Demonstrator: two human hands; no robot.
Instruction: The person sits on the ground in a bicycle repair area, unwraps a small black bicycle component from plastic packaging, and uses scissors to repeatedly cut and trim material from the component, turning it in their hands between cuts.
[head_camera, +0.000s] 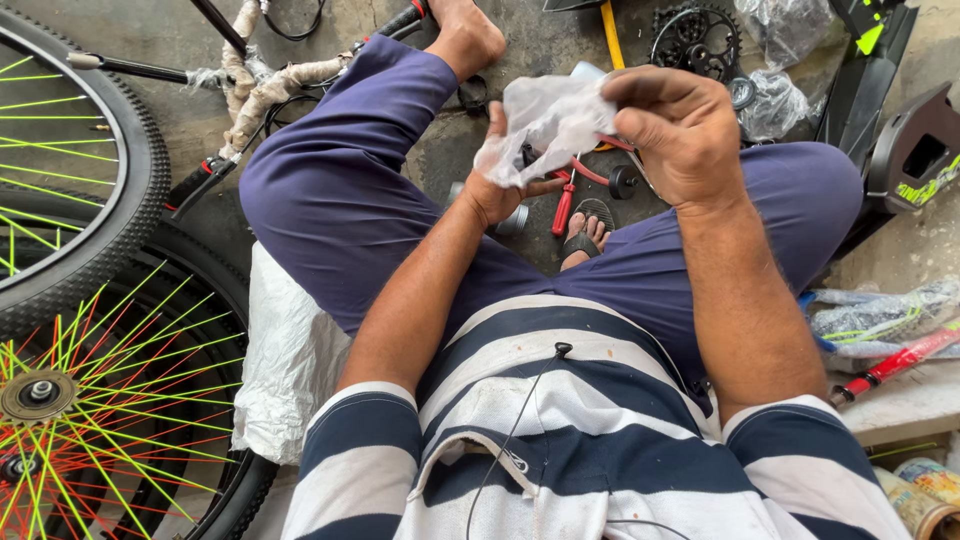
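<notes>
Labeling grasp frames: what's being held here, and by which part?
Both hands hold a small clear plastic bag: left hand grips its lower edge, right hand pinches its top edge. Contents cannot be told.

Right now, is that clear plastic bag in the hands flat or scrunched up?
Scrunched: the clear plastic bag is bunched in creases between the left hand and the right hand.

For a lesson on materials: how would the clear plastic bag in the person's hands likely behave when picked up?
The clear plastic bag looks thin and crumpled between the left hand and right hand, so it is probably floppy and very light. Its glossy film may feel slippery, and it could tear if pulled hard.
</notes>
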